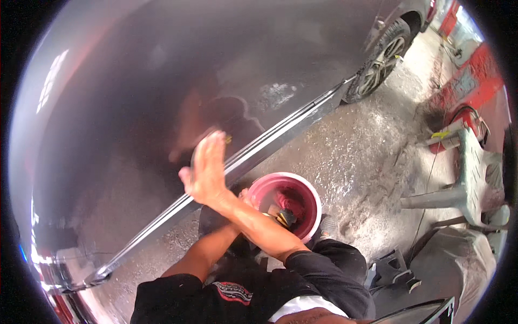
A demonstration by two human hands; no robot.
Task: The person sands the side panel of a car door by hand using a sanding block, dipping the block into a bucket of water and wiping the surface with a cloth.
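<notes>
My right hand point(209, 164) is raised over the dark, glossy car panel point(113, 119), just above its chrome trim strip point(291, 120), with fingers stretched out and slightly blurred. A small yellow bit shows beside its fingertips; I cannot make out what it is. My left hand point(244, 197) is at the rim of a pink bucket point(314, 210), fingers on it, mostly hidden behind my right forearm. Inside the bucket are a pink mass and a black and yellow object point(286, 217), too unclear to name.
A car wheel point(380, 65) stands at upper right. On the wet concrete floor point(359, 162) are a plastic chair point(475, 183), a red cylinder point(436, 146) and red equipment point(464, 81). A covered bulky object point(453, 270) and black pieces point(394, 275) lie at lower right.
</notes>
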